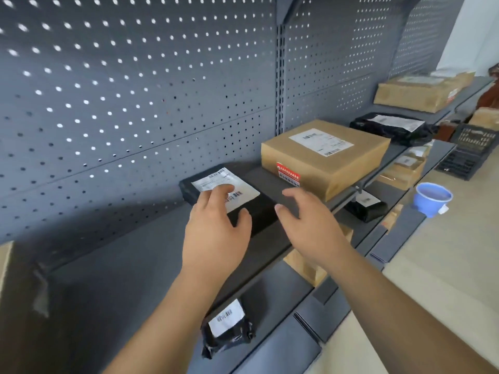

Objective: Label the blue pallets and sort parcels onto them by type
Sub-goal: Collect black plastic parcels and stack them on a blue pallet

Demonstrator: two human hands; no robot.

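A flat black parcel [259, 211] with a white shipping label lies on the grey shelf [135, 265]. My left hand [216, 225] lies on top of it, fingers spread over the label, thumb on its near part. My right hand [307, 220] hovers open just right of the parcel, fingers straight, holding nothing. A brown cardboard box [324, 160] with a white label and a red sticker stands on the same shelf to the right. No blue pallet shows.
A grey pegboard wall [135, 90] backs the shelf. Farther right sit a black bag parcel [391, 128] and a brown box [415, 93]. Lower shelves hold black bag parcels [226, 327] and brown boxes [399, 171]. A blue cup [432, 198] and a black crate [469, 149] stand at right.
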